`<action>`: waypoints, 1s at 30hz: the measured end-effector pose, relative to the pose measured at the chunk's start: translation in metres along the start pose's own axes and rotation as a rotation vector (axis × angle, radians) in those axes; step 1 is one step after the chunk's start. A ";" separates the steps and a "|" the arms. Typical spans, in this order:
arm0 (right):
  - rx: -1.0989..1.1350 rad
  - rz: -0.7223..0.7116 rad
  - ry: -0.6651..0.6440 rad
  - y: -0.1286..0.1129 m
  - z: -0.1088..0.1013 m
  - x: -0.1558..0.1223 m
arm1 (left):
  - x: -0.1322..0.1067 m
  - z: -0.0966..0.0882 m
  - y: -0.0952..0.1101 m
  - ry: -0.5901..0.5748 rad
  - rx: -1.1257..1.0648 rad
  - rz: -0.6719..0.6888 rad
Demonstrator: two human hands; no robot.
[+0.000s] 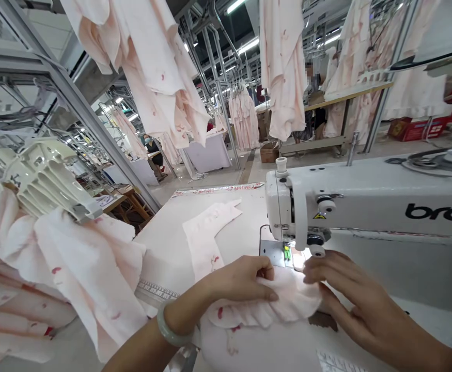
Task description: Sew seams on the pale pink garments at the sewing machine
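A pale pink, ruffled fabric piece (287, 302) with small red prints lies on the sewing machine bed, its far edge just in front of the green-marked presser foot (286, 252). My left hand (245, 279), wearing a pale bangle (171, 325), pinches this cloth left of the foot with curled fingers. On the other side, my right hand (353, 289) grips the cloth's right edge, fingertips close to the foot. The white sewing machine head (365, 199) stands above and to the right. Whether the needle is in the cloth cannot be made out.
Another cut pink piece (206, 232) lies flat on the table (164, 232), left of the machine. Pink pieces hang from a cream clamp hanger (51, 178) close on the left. More garment parts (152, 67) hang overhead. A measuring tape strip (158, 290) runs along the table.
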State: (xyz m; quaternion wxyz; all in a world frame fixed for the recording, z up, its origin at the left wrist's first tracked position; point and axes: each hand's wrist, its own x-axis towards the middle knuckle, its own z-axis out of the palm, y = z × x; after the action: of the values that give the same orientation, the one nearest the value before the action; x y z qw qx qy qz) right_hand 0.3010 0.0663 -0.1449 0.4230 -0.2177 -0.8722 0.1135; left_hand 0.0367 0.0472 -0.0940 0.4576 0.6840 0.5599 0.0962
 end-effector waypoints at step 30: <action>0.248 0.593 -0.292 0.024 0.022 -0.012 | 0.033 0.027 -0.005 0.285 -0.200 0.164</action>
State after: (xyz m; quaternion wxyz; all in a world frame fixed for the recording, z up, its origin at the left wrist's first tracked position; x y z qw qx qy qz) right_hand 0.2964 0.0812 -0.1756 0.2659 -0.3897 -0.8020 0.3665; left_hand 0.0630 0.0614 -0.1253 0.4301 0.6579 0.5489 0.2843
